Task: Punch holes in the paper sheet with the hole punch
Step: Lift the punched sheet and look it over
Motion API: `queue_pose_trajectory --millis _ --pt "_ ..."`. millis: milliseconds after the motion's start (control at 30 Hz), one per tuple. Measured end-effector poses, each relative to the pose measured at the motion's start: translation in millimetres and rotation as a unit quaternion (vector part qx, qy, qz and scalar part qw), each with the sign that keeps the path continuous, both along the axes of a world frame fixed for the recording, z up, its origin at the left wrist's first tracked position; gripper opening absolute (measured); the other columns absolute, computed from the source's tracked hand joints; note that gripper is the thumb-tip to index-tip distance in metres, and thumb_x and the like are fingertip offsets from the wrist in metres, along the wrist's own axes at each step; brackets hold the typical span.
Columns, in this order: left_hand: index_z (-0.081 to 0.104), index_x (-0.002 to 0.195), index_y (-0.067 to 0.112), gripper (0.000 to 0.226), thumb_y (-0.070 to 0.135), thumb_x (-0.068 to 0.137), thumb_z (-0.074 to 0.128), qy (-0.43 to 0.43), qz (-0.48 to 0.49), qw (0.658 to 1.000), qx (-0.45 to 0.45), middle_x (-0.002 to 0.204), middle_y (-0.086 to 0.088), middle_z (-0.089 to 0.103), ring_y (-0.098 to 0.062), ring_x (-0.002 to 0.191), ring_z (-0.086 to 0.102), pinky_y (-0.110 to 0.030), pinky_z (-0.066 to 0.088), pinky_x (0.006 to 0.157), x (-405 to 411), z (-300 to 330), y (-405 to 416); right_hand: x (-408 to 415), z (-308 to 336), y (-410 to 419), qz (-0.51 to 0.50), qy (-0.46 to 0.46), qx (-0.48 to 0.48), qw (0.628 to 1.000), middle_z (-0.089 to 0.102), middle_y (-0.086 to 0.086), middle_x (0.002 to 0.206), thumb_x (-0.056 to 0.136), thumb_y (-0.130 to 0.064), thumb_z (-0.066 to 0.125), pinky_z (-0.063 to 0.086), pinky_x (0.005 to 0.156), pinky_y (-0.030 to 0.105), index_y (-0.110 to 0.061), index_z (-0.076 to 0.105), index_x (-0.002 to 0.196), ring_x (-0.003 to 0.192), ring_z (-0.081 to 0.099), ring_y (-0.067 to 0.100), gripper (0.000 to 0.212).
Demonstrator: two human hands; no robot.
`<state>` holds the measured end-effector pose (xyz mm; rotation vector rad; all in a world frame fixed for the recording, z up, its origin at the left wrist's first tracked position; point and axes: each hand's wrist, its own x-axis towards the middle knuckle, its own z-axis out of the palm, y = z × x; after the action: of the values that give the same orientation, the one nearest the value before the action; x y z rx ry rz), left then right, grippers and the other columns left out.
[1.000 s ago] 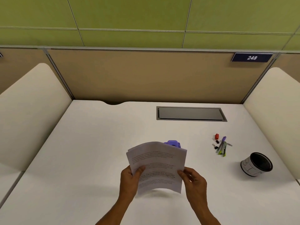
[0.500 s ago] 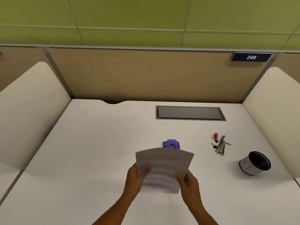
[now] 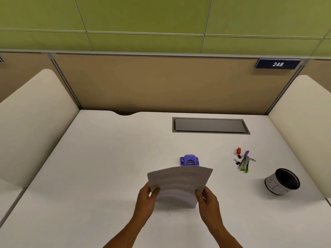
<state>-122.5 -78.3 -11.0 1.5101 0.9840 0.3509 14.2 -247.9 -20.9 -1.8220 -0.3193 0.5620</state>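
Note:
A printed paper sheet (image 3: 180, 181) is held bowed upward above the white desk (image 3: 100, 176). My left hand (image 3: 146, 199) pinches its left edge and my right hand (image 3: 207, 197) pinches its right edge. A small purple hole punch (image 3: 189, 160) sits on the desk just beyond the sheet's far edge, apart from both hands. The sheet's far edge lies right in front of the punch; whether they touch I cannot tell.
To the right lie a few binder clips, a red clip and some pens (image 3: 243, 161). A black mesh cup (image 3: 283, 181) lies tipped near the right edge. A grey cable hatch (image 3: 210, 125) is set in the desk's back. Padded dividers flank both sides.
Both hands have lowered the sheet and drawn it toward me, uncovering the hole punch that the paper mostly hid a second ago. The sheet now lies flatter, its far edge near the punch.

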Motion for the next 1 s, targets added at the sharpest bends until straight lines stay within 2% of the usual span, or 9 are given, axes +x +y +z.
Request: queue_pose_trajectory --millis 133,267,367,500,633,767,900,1000 --pt "0.06 0.128 0.017 0.029 0.014 0.101 0.049 0.003 0.002 1.0 0.005 0.118 0.001 0.069 -0.016 0.112 0.063 -0.031 0.05 0.099 1 5 2 5 5 0 0.005 -0.006 -0.019 1.0 0.074 -0.013 0.107 0.103 -0.013 0.049 0.05 0.074 0.01 -0.028 0.068 0.114 0.097 0.067 0.005 0.026" --pt "0.061 0.123 0.017 0.025 0.012 0.101 0.049 -0.011 0.006 1.0 0.011 0.115 0.003 0.069 -0.008 0.107 0.062 -0.012 0.047 0.084 4 14 4 12 10 -1 0.003 -0.019 -0.018 1.0 0.074 -0.011 0.108 0.103 -0.016 0.049 0.05 0.076 0.014 -0.026 0.067 0.119 0.094 0.065 -0.001 0.025" --pt "0.057 0.128 0.022 0.03 0.012 0.101 0.05 -0.015 -0.012 1.0 0.011 0.118 0.006 0.067 -0.007 0.11 0.061 -0.007 0.048 0.079 3 13 4 14 7 -3 0.019 -0.02 -0.02 0.999 0.073 -0.013 0.11 0.103 -0.016 0.049 0.051 0.077 0.012 -0.027 0.064 0.122 0.1 0.066 0.003 0.026" --pt "0.054 0.128 0.025 0.031 0.01 0.102 0.047 0.0 -0.023 1.0 -0.006 0.117 0.009 0.065 -0.008 0.109 0.06 -0.007 0.047 0.076 8 11 5 12 -1 0 0.047 0.003 -0.035 0.998 0.07 -0.009 0.118 0.103 -0.016 0.049 0.052 0.082 0.013 -0.026 0.059 0.131 0.108 0.065 0.007 0.031" --pt "0.057 0.124 0.027 0.028 0.013 0.103 0.044 -0.013 -0.018 1.0 0.003 0.113 0.009 0.068 -0.009 0.107 0.063 -0.008 0.051 0.073 12 18 7 13 5 5 0.036 0.0 -0.03 0.999 0.072 -0.012 0.11 0.104 -0.017 0.047 0.053 0.078 0.017 -0.03 0.063 0.121 0.103 0.066 0.009 0.027" --pt "0.059 0.115 0.025 0.025 0.009 0.103 0.044 -0.022 0.007 1.0 0.006 0.106 0.008 0.069 -0.005 0.101 0.063 -0.003 0.047 0.071 13 24 8 18 11 6 0.018 -0.008 -0.028 0.999 0.074 -0.011 0.106 0.104 -0.018 0.047 0.05 0.076 0.015 -0.027 0.065 0.117 0.093 0.066 -0.003 0.024" --pt "0.056 0.123 0.025 0.027 0.011 0.103 0.046 0.0 -0.018 1.0 -0.012 0.11 0.008 0.066 -0.003 0.102 0.061 -0.006 0.049 0.071 10 18 7 16 3 4 0.032 -0.008 -0.043 0.999 0.073 -0.01 0.11 0.104 -0.016 0.048 0.05 0.074 0.009 -0.023 0.064 0.123 0.096 0.065 -0.002 0.026" --pt "0.055 0.128 0.023 0.029 0.011 0.103 0.045 0.027 -0.028 0.999 -0.025 0.116 0.006 0.065 -0.01 0.106 0.06 -0.012 0.046 0.08 8 12 7 16 0 5 0.05 -0.003 -0.064 0.997 0.069 -0.008 0.112 0.104 -0.016 0.048 0.048 0.073 0.008 -0.021 0.061 0.126 0.1 0.064 0.005 0.026"
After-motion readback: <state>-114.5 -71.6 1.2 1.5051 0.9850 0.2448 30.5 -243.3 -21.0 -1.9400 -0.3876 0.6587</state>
